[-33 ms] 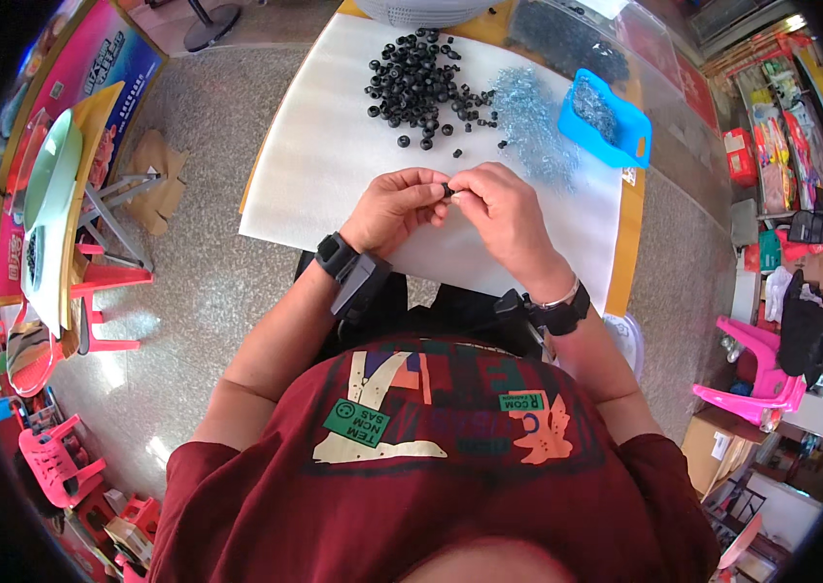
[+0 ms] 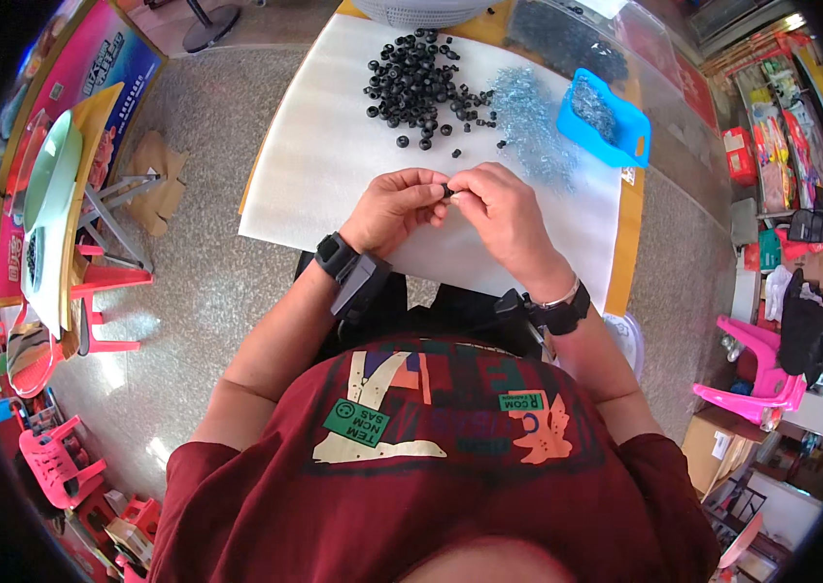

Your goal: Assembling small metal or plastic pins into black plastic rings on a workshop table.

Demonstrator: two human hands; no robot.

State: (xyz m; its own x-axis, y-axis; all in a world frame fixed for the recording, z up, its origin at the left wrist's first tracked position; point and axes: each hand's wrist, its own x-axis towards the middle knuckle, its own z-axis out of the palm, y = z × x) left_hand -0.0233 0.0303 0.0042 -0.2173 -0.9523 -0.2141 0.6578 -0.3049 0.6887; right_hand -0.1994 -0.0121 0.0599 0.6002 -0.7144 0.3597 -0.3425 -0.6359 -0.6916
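Over the near part of a white mat, my two hands meet at their fingertips. My left hand pinches a small black part between thumb and forefinger. The closed fingers of my right hand press against the right end of that part; what they pinch there is too small to make out. Beyond my hands lies a pile of small black wheel-like parts, with a few loose ones near its edge. To its right spreads a heap of thin, shiny bluish-clear pieces.
A blue plastic basket with more shiny pieces stands at the mat's right edge. A grey perforated basket sits at the far edge, beside a tray of dark pieces. Pink chairs are on the right, a red stool on the left.
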